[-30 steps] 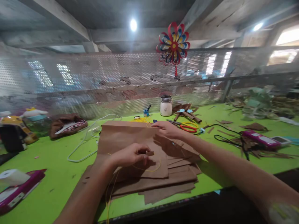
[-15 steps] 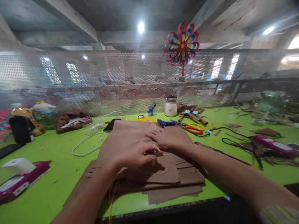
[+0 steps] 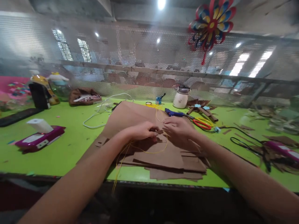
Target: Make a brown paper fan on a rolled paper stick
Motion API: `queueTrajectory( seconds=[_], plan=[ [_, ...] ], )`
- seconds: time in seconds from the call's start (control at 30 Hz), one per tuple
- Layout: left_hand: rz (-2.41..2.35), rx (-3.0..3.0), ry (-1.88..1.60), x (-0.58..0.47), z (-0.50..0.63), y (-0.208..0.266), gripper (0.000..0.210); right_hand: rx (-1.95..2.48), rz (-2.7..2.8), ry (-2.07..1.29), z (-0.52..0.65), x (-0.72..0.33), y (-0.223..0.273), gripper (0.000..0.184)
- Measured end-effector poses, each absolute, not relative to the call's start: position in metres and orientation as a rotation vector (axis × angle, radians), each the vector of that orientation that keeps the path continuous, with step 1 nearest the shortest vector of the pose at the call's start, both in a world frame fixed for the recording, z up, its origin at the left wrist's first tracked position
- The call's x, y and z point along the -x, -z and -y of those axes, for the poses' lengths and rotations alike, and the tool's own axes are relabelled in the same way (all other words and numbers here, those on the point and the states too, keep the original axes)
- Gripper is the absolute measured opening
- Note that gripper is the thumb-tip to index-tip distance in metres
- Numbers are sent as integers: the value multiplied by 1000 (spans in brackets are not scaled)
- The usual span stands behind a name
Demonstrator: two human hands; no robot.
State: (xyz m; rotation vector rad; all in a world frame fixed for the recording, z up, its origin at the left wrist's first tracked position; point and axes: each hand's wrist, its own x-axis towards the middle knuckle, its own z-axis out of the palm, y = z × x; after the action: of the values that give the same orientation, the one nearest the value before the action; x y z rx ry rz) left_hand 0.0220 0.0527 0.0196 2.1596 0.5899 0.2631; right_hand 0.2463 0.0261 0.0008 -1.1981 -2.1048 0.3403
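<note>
- Tabletop [image 3: 72, 137]: bright green, dark front edge; carries everything below.
- Brown sheets [image 3: 193, 161]: stacked flat near the front of the tabletop, between the forearms. Matte, plain brown, layers out of line, so edges step at front right. Small slots cut at the left side.
- Top sheet [image 3: 133, 115]: runs to the back of the stack, smooth, faint fold line near its far left corner, straight front edge.
- Right grip [image 3: 166, 122]: over the sheets, fingers extended and slightly bent, tips near the left one's. Can't tell if it's pinching anything; thread passes close to the tips.
- Left grip [image 3: 157, 132]: low over the top sheet, thumb and fingers pinching the small brown piece.
- Scissors [image 3: 203, 124]: red and yellow handles, right of the sheets, beside the blue glue gun [image 3: 174, 113].
- Yellow thread [image 3: 151, 152]: thin, loose curve across the sheets, strands hanging past the front edge under the left forearm.
- Small brown piece [image 3: 159, 132]: short, narrow, sheet-coloured; lies at the left fingertips, mostly covered.
</note>
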Motion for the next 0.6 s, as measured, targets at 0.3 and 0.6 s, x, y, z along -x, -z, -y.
queueTrajectory(
  seconds=[0.3, 0.6],
  plan=[
    [-426, -1884, -297, -23, -49, -21, 24, 968, 1535, -1463, 5, -228, -3, 56],
    [-600, -1935, -354, -14, -56, -31, 24, 1140, 1734, -1281, 6, -269, -40, 32]
  ],
)
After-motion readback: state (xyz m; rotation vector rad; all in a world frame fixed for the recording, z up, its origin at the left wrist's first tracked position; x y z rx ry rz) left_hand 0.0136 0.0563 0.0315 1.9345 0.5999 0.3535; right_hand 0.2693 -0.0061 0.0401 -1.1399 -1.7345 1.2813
